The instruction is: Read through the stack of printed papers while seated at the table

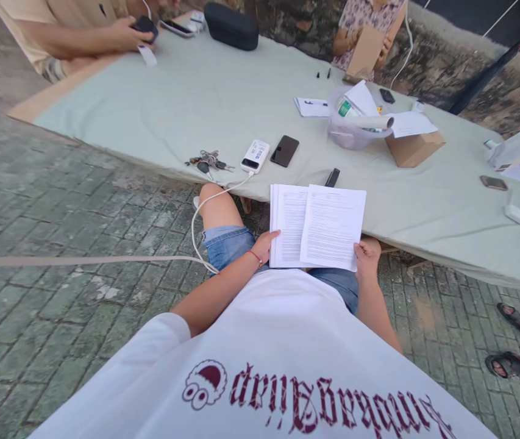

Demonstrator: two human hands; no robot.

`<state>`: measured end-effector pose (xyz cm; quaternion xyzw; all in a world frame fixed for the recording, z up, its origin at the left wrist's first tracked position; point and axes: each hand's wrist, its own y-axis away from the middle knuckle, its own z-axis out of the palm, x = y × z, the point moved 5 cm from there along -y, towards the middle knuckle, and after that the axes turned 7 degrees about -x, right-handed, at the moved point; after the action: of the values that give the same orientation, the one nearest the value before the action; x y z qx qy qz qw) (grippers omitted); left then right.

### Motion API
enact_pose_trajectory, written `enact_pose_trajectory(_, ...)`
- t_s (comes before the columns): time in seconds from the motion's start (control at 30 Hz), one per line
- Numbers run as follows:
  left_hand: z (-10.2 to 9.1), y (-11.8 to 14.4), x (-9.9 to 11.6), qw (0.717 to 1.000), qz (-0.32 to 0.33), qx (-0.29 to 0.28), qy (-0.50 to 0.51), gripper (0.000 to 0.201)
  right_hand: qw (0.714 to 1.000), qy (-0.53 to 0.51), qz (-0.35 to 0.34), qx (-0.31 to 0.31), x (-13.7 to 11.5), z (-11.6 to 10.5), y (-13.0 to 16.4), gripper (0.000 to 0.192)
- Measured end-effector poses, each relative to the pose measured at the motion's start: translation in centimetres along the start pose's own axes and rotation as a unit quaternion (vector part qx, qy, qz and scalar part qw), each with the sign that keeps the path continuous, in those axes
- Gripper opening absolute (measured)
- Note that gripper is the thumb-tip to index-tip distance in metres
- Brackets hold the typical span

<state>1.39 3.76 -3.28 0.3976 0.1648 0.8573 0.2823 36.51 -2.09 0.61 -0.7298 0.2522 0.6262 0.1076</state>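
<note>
Over my lap, at the table's near edge, I hold printed papers in both hands. My left hand [266, 247] grips the left edge of a stack of printed sheets [288, 225], thumb on top. Between the fingers of my right hand [368, 257] is the lower right corner of a single printed sheet [333, 228]. This sheet overlaps the right part of the stack and hides it. Just beyond the papers lies a small black object [332, 177], partly covered by them. The print is too small to read.
On the cloth-covered table [172, 116] lie keys [211, 162], a white power bank [255, 155] with a cable and a black phone [284, 150]. Farther right stand a plastic basin [349, 135] and a cardboard box [413, 149]. Two people at the far side handle a dark device and a cardboard piece.
</note>
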Motion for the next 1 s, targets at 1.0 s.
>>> enact_pose_trajectory(1.0,0.3,-0.2,-0.1,0.999,0.011,0.003,0.047,0.033,0.989,-0.018,0.046,-0.141,-0.7,0.2,-0.6,0.063)
